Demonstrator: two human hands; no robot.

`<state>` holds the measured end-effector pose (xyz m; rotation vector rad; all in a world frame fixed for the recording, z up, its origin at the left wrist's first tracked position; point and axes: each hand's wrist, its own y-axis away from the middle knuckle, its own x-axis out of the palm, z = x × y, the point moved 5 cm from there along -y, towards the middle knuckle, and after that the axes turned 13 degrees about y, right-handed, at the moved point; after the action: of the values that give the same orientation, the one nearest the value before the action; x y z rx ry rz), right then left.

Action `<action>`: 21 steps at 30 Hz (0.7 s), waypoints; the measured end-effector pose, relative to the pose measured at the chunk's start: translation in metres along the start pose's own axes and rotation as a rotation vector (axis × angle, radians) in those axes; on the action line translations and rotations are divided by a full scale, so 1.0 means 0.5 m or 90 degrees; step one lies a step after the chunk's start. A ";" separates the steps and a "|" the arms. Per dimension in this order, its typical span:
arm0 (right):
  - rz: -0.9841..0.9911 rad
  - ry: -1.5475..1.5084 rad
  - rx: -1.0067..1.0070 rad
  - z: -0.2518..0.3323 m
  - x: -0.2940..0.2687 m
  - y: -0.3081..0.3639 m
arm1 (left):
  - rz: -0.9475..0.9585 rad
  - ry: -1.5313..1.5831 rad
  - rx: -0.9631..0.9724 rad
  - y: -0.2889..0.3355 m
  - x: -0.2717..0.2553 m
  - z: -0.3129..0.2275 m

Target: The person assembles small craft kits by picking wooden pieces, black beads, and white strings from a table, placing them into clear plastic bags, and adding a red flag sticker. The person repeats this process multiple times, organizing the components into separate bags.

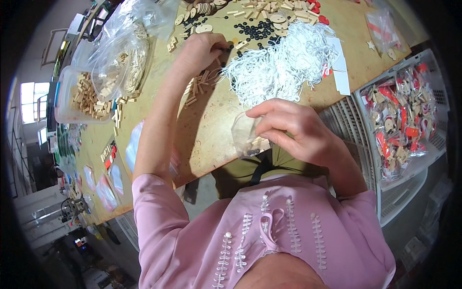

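Note:
My right hand [294, 129] pinches the rim of a small clear plastic bag [242, 129] at the table's near edge. A few black and pale wooden pieces lie in the bottom of the bag. My left hand [206, 52] reaches across the table, its fingers curled together beside some small black beads [257, 32]. What its fingertips hold, if anything, I cannot make out. Short wooden sticks [198, 85] lie just below that hand. Between and beyond my hands spreads a heap of white cords [284, 62].
On the left stands a clear tub [65, 103] of wooden pieces, with plastic bags beside it. Wooden discs [204, 9] and more blocks [269, 8] lie at the far edge. A white crate [366, 139] of filled bags [402, 120] stands on the right.

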<state>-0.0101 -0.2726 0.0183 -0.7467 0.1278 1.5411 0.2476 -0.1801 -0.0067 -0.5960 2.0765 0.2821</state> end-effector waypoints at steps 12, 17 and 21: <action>-0.004 0.006 0.022 -0.006 0.000 0.000 | -0.010 0.098 -0.033 -0.012 0.023 -0.002; -0.037 0.038 -0.006 0.002 -0.006 -0.001 | -0.063 0.310 -0.022 0.012 0.014 0.005; -0.067 0.055 -0.014 0.006 -0.017 0.001 | -0.026 0.568 -0.002 0.123 -0.038 -0.123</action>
<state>-0.0122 -0.2783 0.0247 -0.8246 0.1341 1.4131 0.1796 -0.1477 0.0408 -0.8660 2.9047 -0.0275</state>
